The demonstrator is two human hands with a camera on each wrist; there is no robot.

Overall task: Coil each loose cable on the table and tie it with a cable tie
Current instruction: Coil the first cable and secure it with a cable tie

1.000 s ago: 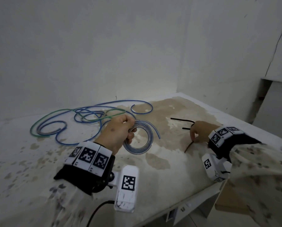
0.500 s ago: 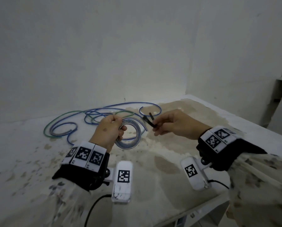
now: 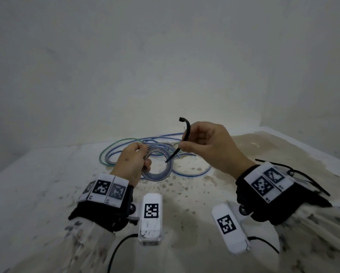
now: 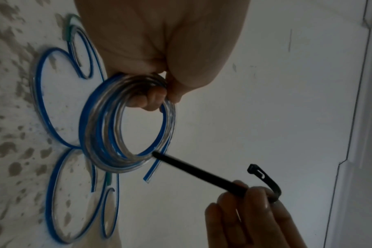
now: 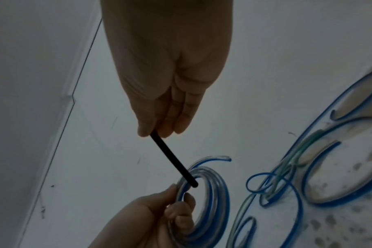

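No readable words, brands or numbers are shown. Only black-and-white square code markers are seen, printed on the white wristbands (image 3: 106, 189) and (image 3: 267, 181) and on the two white camera housings (image 3: 151, 210) and (image 3: 226, 223); tiny print beside them is too small to be read.
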